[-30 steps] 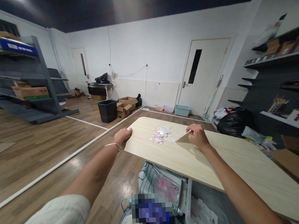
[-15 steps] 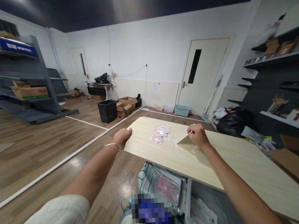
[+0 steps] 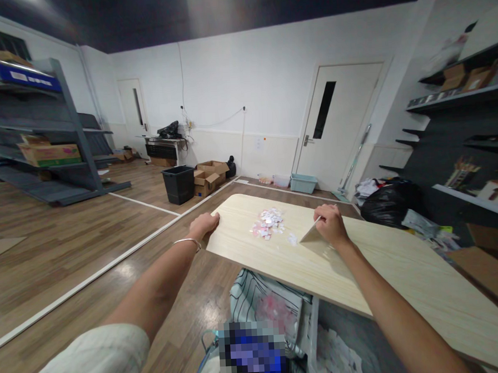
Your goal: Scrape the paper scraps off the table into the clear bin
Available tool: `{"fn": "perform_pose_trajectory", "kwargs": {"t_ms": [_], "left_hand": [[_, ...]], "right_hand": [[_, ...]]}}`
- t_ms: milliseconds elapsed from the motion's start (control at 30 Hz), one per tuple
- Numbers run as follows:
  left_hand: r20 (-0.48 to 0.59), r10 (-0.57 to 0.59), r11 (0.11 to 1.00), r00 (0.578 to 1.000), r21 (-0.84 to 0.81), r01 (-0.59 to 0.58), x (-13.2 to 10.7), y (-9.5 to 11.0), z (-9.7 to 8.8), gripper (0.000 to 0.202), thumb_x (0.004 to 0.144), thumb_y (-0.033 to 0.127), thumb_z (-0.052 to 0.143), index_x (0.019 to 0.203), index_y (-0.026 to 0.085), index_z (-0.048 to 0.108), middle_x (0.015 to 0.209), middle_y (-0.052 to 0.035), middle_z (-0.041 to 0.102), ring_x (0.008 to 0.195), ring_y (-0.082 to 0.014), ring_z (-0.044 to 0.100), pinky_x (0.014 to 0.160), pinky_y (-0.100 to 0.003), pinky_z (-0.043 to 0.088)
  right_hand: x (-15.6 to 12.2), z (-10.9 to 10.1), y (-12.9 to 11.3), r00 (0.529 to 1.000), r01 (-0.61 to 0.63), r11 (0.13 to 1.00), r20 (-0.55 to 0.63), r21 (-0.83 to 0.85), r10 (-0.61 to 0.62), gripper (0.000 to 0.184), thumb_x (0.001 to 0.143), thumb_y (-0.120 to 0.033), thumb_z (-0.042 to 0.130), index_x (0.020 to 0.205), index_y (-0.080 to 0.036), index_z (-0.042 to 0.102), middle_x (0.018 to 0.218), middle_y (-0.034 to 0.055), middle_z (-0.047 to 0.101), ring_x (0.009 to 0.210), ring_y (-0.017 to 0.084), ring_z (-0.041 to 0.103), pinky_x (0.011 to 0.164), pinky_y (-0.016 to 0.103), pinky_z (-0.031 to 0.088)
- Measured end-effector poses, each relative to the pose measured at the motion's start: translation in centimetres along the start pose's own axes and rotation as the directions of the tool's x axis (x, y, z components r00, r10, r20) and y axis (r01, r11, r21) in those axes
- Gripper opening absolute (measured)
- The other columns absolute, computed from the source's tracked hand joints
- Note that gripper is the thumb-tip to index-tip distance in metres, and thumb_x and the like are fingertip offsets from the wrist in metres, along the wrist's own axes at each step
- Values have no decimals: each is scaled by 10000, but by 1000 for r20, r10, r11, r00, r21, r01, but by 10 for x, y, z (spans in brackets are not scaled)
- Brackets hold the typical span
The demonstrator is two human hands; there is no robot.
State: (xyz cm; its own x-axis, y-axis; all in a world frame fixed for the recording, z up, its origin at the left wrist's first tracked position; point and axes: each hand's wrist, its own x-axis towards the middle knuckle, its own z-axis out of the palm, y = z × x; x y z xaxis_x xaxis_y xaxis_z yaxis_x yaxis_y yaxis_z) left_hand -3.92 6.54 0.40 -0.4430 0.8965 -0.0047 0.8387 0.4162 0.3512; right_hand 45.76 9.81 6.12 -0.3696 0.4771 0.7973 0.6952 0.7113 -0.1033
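Observation:
My left hand (image 3: 205,226) is closed around the left edge of the pale wooden tabletop (image 3: 386,257). A flat, stiff card (image 3: 310,231) is pinched in my right hand (image 3: 329,222), tilted with its lower edge at the table surface. Just left of the card lie a few small white scraps (image 3: 292,239), with a narrow gap between. Farther left, a loose pile of small white and pink paper pieces (image 3: 269,223) is spread on the wood, between my two hands.
Below the table's near edge hangs a striped cloth bag (image 3: 244,292) with pinkish bits inside, beside a translucent bin (image 3: 341,354) holding white scraps. A black bin (image 3: 179,185) and cardboard boxes (image 3: 207,182) stand beyond. Black bags (image 3: 394,201) lie to the right.
My right hand has shifted slightly right with the card, and its edge has drawn away from the few scraps. My left hand stays at the table edge.

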Motion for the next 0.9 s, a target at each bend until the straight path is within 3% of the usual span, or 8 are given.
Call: {"fn": "perform_pose_trajectory", "kwargs": {"t_ms": [300,600,900], "left_hand": [[26,-18,1000,999,-11,19,-1,0,-1,789,1301,616,423,1622,100,926,1691,-303,842,1557,-462,867,1184,-452,711],[37,-19,1000,999,-20,20,-3,1,-2,812,1299,600,394,1652,76,904,1702,-315,832,1578,-473,852,1188,-476,709],[35,-18,1000,999,-21,19,-6,2,-4,796,1287,612,419,1634,92,911,1670,-312,852,1544,-469,871,1175,-469,707]], "right_hand": [[3,-2,2,1000,-28,999,4,-44,28,330,785,-56,641,595,-280,492,635,32,606,752,265,569,879,442,378],[-3,0,0,996,-78,995,-57,-55,75,282,805,-29,633,679,-275,686,735,59,777,805,286,676,862,432,412],[-3,7,-6,996,-81,996,-29,-28,80,265,832,-75,678,715,-275,807,766,78,833,819,298,730,895,440,491]]}}
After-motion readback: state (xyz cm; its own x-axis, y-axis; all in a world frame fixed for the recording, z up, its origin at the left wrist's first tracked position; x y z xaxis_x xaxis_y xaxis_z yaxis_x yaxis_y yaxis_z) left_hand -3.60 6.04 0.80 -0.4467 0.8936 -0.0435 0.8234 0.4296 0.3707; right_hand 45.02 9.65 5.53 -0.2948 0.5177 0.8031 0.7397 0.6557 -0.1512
